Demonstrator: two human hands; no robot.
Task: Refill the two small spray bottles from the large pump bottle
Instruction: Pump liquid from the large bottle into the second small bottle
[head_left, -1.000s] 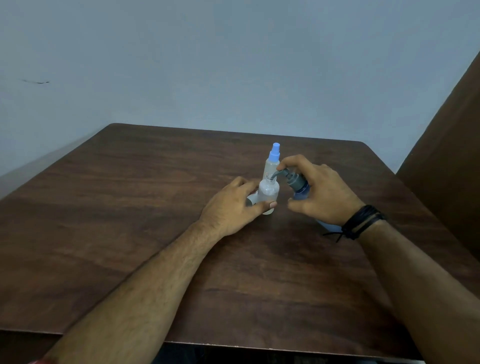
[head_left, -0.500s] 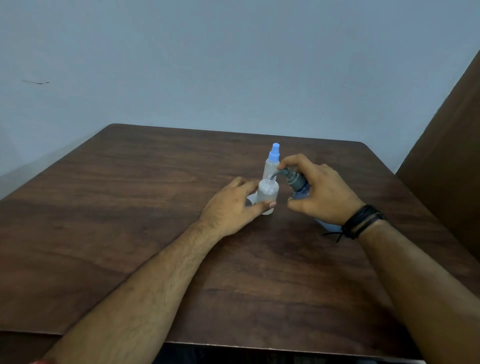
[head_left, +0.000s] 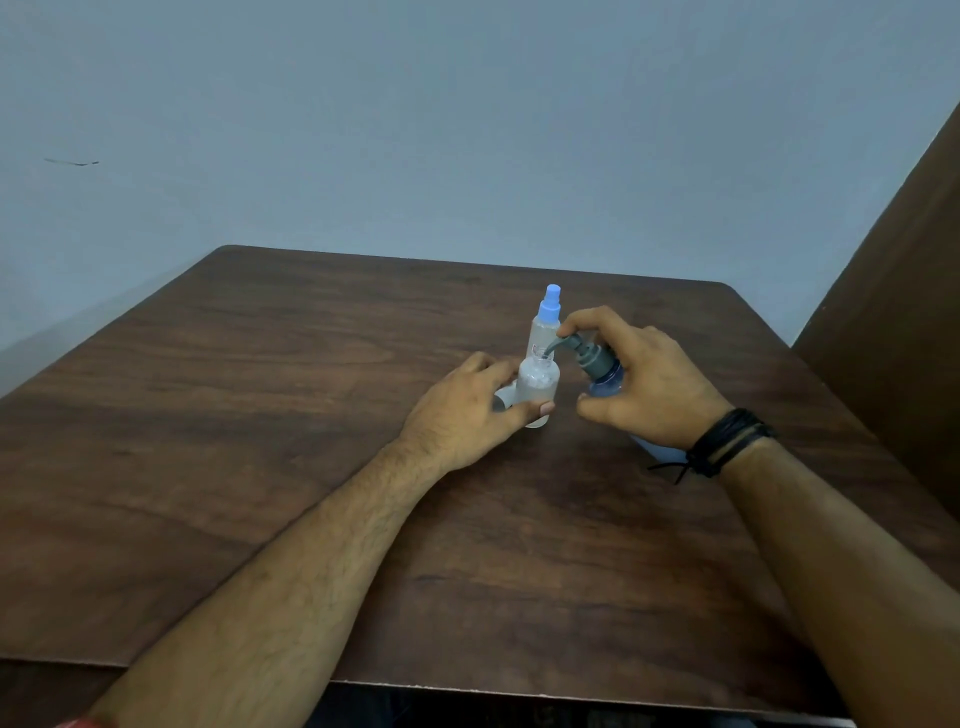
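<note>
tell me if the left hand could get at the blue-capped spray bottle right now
Probably yes: the blue-capped spray bottle stands just behind the open bottle that the left hand grips, but the hand would have to let go first.

On the table (head_left: 260, 415), the open bottle (head_left: 537, 387) stands before the capped bottle (head_left: 545, 325), left of the pump bottle (head_left: 602, 376).

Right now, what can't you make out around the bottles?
- Pump bottle body: head view, mostly hidden by the right hand.
- Open small bottle fill level: too blurred.
- Pale object behind the left hand: mostly covered, unidentifiable.
- Capped spray bottle base: hidden by the open one.
</note>
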